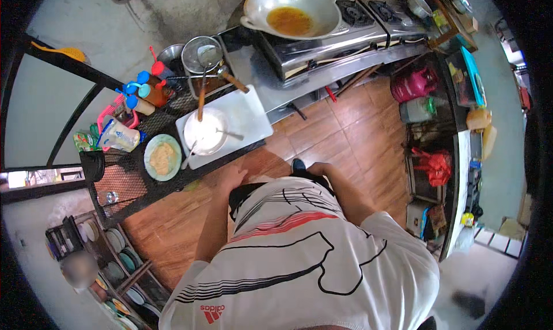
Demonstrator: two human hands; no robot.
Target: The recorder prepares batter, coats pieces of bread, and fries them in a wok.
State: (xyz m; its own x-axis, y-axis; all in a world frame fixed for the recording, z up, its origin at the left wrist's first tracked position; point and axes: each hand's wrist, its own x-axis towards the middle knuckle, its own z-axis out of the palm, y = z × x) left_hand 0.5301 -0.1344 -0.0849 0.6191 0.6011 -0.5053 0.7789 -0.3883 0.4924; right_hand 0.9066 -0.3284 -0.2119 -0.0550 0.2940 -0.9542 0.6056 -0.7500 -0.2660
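My left hand (233, 176) hangs beside my waist at the near edge of the black mesh table, with nothing seen in it. My right hand (318, 169) is at my other side by the dark shorts, its fingers mostly hidden. On the table, a white tray (248, 114) bears a bowl of white powder (206, 133) with spoons and a wooden-handled tool at it. To its left stands a pale green bowl (151, 168) of beige, lumpy food. Behind are a wire strainer (202, 55) and squeeze bottles (149, 92).
A metal wok (322, 17) with brown oil sits on the gas stove (328, 49). Shelves (451, 157) holding a pink gas cylinder (412, 86) and a red plastic bag (434, 166) stand at right. A plate rack (129, 282) is at lower left.
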